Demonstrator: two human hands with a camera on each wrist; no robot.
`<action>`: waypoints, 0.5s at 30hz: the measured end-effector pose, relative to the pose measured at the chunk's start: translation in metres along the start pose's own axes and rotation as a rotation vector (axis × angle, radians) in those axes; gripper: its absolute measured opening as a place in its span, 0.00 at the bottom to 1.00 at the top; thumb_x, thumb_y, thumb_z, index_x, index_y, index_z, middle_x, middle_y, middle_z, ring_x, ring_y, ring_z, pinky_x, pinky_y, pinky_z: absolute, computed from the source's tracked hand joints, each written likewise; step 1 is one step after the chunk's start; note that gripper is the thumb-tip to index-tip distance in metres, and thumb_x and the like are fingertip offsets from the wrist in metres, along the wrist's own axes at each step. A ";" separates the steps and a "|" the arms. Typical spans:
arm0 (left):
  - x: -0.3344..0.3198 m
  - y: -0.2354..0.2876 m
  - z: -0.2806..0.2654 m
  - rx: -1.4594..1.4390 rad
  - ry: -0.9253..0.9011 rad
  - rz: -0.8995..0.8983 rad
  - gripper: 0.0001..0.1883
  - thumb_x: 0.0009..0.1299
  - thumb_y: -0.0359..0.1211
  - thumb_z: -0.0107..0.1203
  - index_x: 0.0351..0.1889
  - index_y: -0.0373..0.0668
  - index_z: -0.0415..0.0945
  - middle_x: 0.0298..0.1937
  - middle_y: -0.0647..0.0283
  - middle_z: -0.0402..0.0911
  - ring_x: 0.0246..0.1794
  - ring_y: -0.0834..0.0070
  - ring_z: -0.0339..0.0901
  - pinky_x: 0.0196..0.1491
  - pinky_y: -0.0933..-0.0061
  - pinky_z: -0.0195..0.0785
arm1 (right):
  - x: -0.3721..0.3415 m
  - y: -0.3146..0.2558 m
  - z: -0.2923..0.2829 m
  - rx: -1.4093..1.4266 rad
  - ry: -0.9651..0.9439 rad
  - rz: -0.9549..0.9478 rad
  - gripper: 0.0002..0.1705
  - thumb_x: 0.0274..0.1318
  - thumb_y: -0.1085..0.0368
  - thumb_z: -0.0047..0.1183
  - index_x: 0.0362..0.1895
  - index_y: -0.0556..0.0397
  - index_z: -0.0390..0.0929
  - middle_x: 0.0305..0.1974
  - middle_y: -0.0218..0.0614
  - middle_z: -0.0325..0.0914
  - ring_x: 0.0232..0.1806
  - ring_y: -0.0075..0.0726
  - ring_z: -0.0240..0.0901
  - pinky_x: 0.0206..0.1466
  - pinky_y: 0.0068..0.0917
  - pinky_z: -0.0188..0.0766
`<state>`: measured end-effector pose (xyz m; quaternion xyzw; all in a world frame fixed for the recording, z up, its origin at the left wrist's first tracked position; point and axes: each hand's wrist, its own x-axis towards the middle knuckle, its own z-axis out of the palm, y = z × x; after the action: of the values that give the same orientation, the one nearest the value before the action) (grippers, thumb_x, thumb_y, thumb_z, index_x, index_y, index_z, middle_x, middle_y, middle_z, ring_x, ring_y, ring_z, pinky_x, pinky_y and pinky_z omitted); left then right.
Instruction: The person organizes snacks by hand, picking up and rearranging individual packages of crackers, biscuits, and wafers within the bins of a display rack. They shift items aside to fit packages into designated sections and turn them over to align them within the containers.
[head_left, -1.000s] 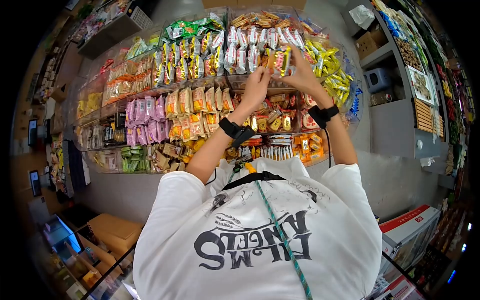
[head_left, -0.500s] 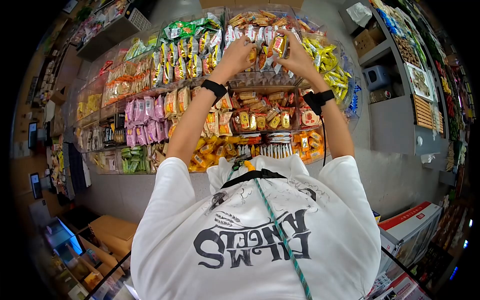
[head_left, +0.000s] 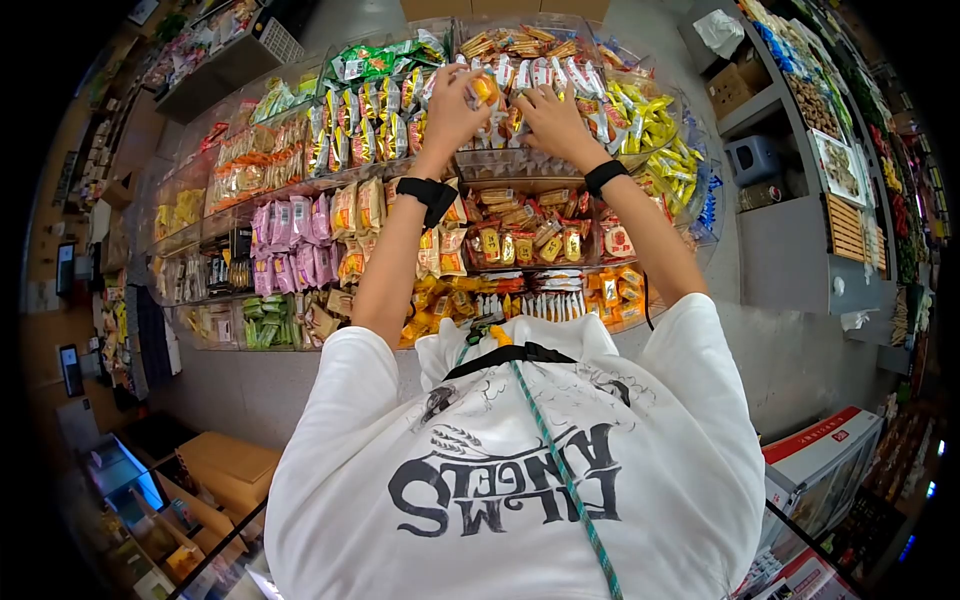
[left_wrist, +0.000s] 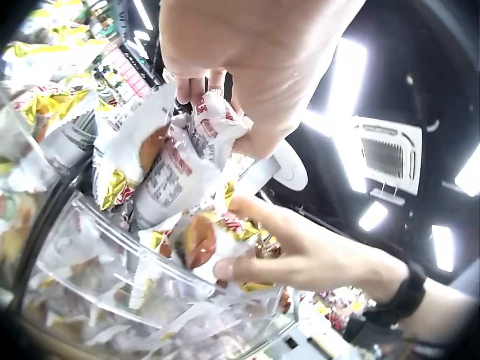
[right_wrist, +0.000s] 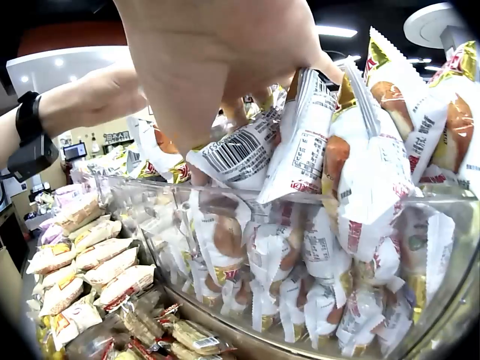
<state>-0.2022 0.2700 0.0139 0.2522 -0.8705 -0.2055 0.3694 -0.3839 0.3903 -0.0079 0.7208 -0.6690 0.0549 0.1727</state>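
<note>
In the head view my left hand holds a wrapped bread with a yellow-orange face over the back of the snack display. The left wrist view shows its fingers at the top of a white printed packet. My right hand is just to the right, fingers down among white bread packets. The right wrist view has its thumb and fingers around a bread packet with a barcode, at the edge of the clear bin. The hand itself covers part of that packet.
Yellow-and-white packets fill the bin to the left, yellow packets the one to the right. Nearer rows hold tan packets, purple packets and small red-and-gold packs. A grey shelf unit stands to the right.
The hands, together on one packet a second ago, have moved apart. My left hand has gone left and up; my right hand has moved left and down to the packets in the bin.
</note>
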 end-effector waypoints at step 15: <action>-0.013 0.044 -0.022 -1.208 -0.140 -0.307 0.32 0.69 0.30 0.61 0.70 0.39 0.63 0.67 0.58 0.68 0.65 0.68 0.69 0.64 0.67 0.67 | 0.017 -0.003 -0.081 1.093 0.224 0.059 0.50 0.45 0.43 0.71 0.71 0.40 0.62 0.69 0.45 0.62 0.67 0.42 0.63 0.62 0.38 0.69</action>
<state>-0.1902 0.3088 0.0448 0.1067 -0.5767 -0.7280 0.3549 -0.3665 0.4010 0.0725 0.6763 -0.5408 0.4746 -0.1577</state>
